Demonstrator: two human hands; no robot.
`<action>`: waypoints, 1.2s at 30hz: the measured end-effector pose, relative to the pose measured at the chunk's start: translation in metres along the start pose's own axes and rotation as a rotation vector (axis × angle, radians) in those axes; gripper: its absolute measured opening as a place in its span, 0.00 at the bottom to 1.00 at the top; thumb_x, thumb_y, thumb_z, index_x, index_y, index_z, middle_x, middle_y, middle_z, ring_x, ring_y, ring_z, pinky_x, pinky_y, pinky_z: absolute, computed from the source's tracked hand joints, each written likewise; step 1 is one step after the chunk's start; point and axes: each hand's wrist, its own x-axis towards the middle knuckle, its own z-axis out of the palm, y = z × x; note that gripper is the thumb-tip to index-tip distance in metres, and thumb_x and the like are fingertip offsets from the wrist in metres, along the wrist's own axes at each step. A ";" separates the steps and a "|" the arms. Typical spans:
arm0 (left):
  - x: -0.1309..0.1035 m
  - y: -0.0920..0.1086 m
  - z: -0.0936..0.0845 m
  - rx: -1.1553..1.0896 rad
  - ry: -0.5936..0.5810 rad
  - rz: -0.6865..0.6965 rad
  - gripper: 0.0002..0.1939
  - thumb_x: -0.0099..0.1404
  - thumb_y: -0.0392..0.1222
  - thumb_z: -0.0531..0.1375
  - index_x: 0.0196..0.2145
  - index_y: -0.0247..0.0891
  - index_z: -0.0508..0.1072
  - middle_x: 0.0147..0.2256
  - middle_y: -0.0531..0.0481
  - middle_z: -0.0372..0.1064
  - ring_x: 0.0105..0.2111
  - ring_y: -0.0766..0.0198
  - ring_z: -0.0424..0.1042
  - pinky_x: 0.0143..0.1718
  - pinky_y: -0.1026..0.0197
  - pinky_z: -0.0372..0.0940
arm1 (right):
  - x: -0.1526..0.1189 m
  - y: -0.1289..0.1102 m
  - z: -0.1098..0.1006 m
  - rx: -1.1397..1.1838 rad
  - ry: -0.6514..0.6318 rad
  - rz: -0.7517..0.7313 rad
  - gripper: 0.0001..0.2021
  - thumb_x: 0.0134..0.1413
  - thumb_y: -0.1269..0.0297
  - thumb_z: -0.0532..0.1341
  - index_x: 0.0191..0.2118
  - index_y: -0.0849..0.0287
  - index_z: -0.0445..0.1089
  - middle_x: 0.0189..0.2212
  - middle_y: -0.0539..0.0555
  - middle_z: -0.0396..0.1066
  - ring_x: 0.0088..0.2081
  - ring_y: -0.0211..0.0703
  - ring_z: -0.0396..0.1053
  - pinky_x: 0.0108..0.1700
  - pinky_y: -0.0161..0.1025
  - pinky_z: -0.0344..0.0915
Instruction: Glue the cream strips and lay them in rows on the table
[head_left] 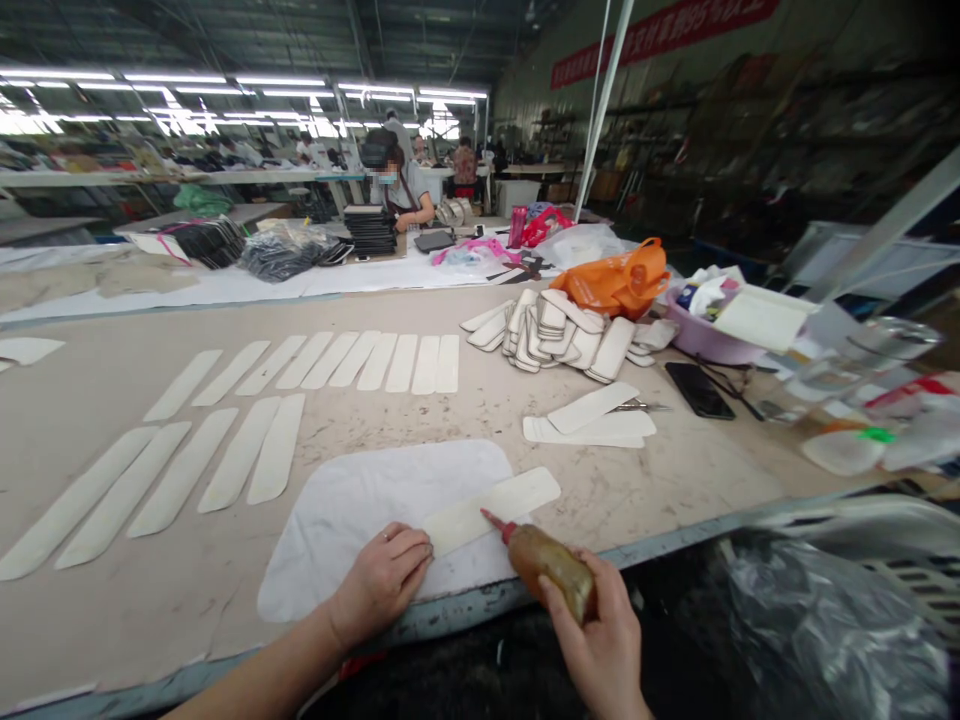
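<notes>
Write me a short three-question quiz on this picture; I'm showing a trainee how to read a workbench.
1. Multiple choice. What is the right hand holding?
A) a phone
B) a bottle
C) a brush

2. True or false. The left hand touches the near end of a pale strip that lies across a white sheet.

3. Fill in the blank. The bag at the back of the heap of pale pieces is ____ in colour.

Key: 1. B; 2. true; 3. orange
</notes>
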 end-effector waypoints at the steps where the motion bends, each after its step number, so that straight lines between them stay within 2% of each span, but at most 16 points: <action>1: 0.000 0.000 0.000 -0.001 0.003 0.002 0.08 0.65 0.32 0.53 0.38 0.35 0.72 0.36 0.46 0.71 0.36 0.63 0.66 0.40 0.58 0.66 | 0.004 0.007 -0.004 -0.037 0.043 0.032 0.20 0.51 0.54 0.63 0.46 0.58 0.64 0.39 0.58 0.69 0.40 0.50 0.69 0.41 0.45 0.68; 5: 0.000 0.000 0.001 -0.012 -0.013 -0.022 0.08 0.65 0.32 0.53 0.38 0.35 0.72 0.36 0.46 0.70 0.36 0.63 0.66 0.40 0.59 0.65 | 0.013 0.029 -0.020 -0.124 0.158 0.130 0.23 0.48 0.49 0.64 0.45 0.58 0.65 0.40 0.58 0.69 0.40 0.52 0.68 0.43 0.47 0.66; 12: -0.003 -0.004 0.003 -0.031 -0.039 -0.028 0.08 0.65 0.31 0.53 0.39 0.36 0.72 0.37 0.46 0.70 0.37 0.63 0.66 0.41 0.59 0.65 | 0.026 0.036 -0.028 -0.032 0.295 0.280 0.26 0.46 0.47 0.65 0.47 0.59 0.65 0.43 0.58 0.69 0.43 0.52 0.68 0.47 0.49 0.64; 19: -0.003 -0.004 0.003 -0.027 0.007 -0.006 0.08 0.65 0.30 0.55 0.39 0.35 0.72 0.37 0.46 0.71 0.38 0.64 0.66 0.41 0.61 0.66 | 0.039 0.049 -0.022 0.031 0.272 0.393 0.27 0.42 0.46 0.65 0.45 0.59 0.67 0.41 0.57 0.71 0.41 0.52 0.69 0.44 0.46 0.66; 27: 0.000 -0.007 0.005 -0.021 0.041 0.023 0.08 0.63 0.30 0.56 0.39 0.36 0.72 0.37 0.46 0.70 0.38 0.63 0.68 0.41 0.60 0.67 | 0.016 0.049 -0.041 0.062 0.301 0.462 0.28 0.42 0.47 0.65 0.47 0.58 0.66 0.41 0.56 0.71 0.41 0.51 0.69 0.46 0.47 0.66; 31: -0.001 -0.008 0.005 -0.029 0.028 0.021 0.08 0.63 0.30 0.56 0.40 0.37 0.72 0.37 0.45 0.70 0.39 0.63 0.68 0.42 0.60 0.67 | 0.006 0.045 -0.039 0.132 0.288 0.450 0.26 0.43 0.49 0.66 0.47 0.58 0.66 0.41 0.56 0.72 0.41 0.51 0.69 0.44 0.46 0.67; 36: -0.003 -0.009 0.005 -0.014 0.004 0.037 0.08 0.64 0.30 0.56 0.40 0.36 0.71 0.37 0.46 0.70 0.38 0.63 0.68 0.41 0.60 0.67 | -0.003 0.034 -0.031 0.212 0.178 0.415 0.25 0.43 0.50 0.66 0.46 0.57 0.67 0.40 0.57 0.72 0.41 0.51 0.69 0.42 0.45 0.69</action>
